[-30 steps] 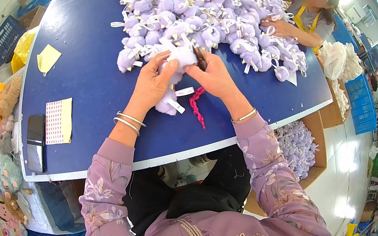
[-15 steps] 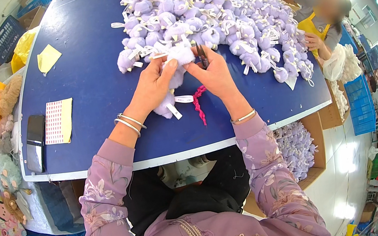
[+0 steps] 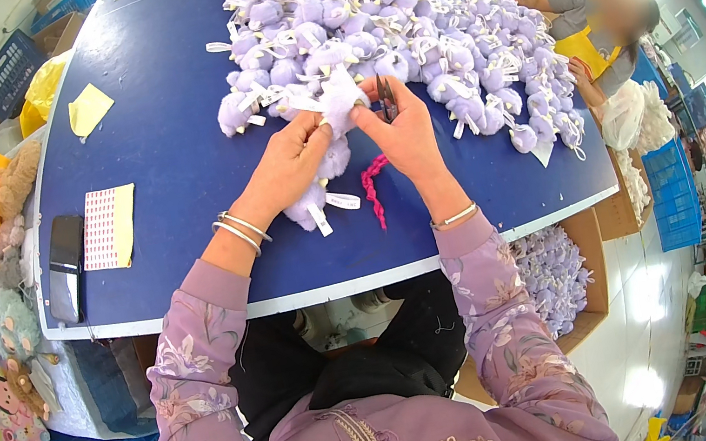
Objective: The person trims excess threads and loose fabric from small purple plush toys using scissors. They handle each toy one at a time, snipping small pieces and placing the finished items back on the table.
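Observation:
Between my two hands is a small pale lilac plush toy (image 3: 339,102), raised a little off the blue table. My left hand (image 3: 297,155) pinches its lower left side. My right hand (image 3: 402,125) grips its right side with thumb and fingertips, and a pair of dark thread snips (image 3: 386,99) is tucked in the same hand, blades pointing away from me. Under my hands lies another lilac plush toy (image 3: 306,208) with white tags. A twisted pink cord (image 3: 373,190) rests on the table by my right wrist. The big heap of lilac plush toys (image 3: 318,19) begins just beyond my hands.
On the left of the blue table (image 3: 152,95) lie a phone (image 3: 67,269), a sticker sheet (image 3: 104,228) and a yellow paper (image 3: 90,109). A cardboard box (image 3: 591,273) of lilac toys stands below the right edge. A co-worker in a yellow apron (image 3: 586,52) sits at the right.
The plush toy in my hands has turned and shifted slightly right, with my right hand. The toy beneath and the pink cord have moved a little. The co-worker's arms have lowered.

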Demonstrator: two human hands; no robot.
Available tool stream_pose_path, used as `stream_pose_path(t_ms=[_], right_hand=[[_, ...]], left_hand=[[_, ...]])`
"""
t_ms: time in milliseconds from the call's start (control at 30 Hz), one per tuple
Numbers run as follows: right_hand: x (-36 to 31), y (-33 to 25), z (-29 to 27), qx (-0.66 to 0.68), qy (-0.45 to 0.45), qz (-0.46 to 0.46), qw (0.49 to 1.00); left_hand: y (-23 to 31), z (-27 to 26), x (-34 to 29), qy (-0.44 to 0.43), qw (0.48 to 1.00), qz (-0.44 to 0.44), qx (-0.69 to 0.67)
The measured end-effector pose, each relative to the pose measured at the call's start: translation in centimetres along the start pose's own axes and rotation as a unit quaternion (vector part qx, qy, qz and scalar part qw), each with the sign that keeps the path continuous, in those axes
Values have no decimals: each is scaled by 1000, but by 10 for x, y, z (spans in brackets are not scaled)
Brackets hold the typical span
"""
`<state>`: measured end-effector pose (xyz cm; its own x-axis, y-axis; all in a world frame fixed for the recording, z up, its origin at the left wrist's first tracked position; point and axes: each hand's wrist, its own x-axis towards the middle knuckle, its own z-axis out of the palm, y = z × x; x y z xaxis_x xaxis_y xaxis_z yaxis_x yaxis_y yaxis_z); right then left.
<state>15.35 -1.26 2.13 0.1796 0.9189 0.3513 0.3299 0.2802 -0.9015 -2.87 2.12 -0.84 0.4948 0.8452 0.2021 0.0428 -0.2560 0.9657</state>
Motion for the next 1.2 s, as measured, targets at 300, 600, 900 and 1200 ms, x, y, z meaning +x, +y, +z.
stream_pose_path(t_ms=[300,600,900,1200], right_hand=[[4,-1,-15,23,-57,40,997],[0,-2,-12,-12,-50,70,996],[15,31,-101,319,103,-13,942],[5,-32,-43,39,-110,90,989]], left_hand=[[10,-1,-4,-30,998,-8,48],[6,-4,-3,-11,998,-15,64],[23,-5,1,-66,956,-128,-257],[24,-8,1,-37,940,-151,-302]])
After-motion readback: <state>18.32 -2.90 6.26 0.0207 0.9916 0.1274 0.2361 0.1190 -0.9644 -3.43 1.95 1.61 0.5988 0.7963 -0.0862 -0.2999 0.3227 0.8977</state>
